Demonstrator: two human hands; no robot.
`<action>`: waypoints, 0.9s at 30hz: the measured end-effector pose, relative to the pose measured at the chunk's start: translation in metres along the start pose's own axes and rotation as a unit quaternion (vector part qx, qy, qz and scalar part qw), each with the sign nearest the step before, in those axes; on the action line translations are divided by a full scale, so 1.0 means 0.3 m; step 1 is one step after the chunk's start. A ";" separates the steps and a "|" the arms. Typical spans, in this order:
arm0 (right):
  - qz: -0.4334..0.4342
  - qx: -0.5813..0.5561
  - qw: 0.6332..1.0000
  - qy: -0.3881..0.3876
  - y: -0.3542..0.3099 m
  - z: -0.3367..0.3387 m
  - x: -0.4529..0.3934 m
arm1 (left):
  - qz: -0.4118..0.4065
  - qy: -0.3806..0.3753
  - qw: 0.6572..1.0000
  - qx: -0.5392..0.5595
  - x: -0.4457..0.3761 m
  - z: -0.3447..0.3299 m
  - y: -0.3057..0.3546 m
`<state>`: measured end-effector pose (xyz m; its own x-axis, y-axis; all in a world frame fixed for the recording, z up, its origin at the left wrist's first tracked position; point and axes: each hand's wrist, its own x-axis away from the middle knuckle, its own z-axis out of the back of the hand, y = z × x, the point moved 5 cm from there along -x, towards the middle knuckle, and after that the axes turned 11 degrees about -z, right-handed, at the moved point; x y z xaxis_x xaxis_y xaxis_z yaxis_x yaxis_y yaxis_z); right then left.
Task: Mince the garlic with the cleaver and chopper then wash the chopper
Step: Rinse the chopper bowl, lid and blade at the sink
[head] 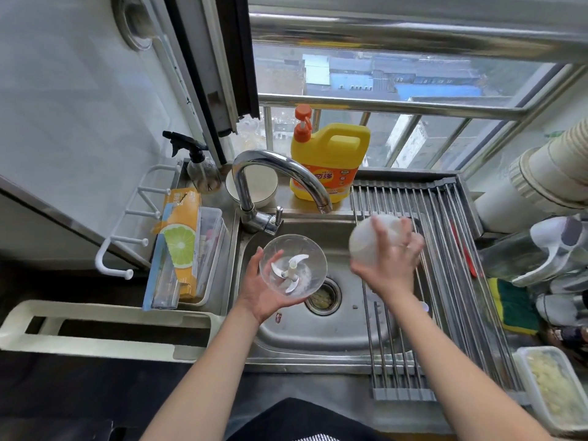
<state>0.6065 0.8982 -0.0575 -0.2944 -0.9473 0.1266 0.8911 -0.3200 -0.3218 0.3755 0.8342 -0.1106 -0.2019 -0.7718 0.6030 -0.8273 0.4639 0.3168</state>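
Your left hand (261, 291) cradles the chopper bowl (293, 266), blade (291, 273) loose inside, over the sink (318, 332); right hand (393, 259) grips its lid (369, 240) at three o'clock. Tilt it and that blade may slide out.

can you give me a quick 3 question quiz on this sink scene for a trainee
1. True or false: the tap is running water.
2. Which hand holds the clear chopper bowl with the blade inside? A) left hand B) right hand
3. Fill in: the right hand's fingers grip the white chopper ____.

Key: 1 false, no stream is visible. 2 A. 3 lid, held over the sink by the drying rack.
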 end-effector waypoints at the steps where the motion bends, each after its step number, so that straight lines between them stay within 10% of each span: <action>1: 0.042 0.034 0.998 -0.014 -0.023 -0.027 0.027 | -0.007 0.006 1.000 0.000 0.000 0.003 0.001; 6: 0.128 0.089 0.986 -0.055 -0.082 -0.085 0.086 | -0.027 0.020 0.999 -0.011 0.016 -0.003 0.017; 12: 0.048 -0.215 0.970 -0.107 -0.157 -0.022 0.115 | -0.050 0.043 0.998 0.000 0.013 0.028 0.034; 19: 0.264 -0.075 0.948 -0.161 -0.350 0.017 0.233 | -0.025 -0.033 0.997 -0.067 0.000 0.005 0.012; 27: 0.282 -0.011 0.925 -0.255 -0.366 -0.047 0.251 | 0.023 -0.031 0.994 -0.104 0.005 0.020 -0.011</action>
<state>0.4815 0.8618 -0.0258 0.4219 -0.8336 0.3564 0.8438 0.2173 -0.4906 0.3747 0.8289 -0.1150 -0.2739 -0.7707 0.5754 -0.6912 0.5737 0.4394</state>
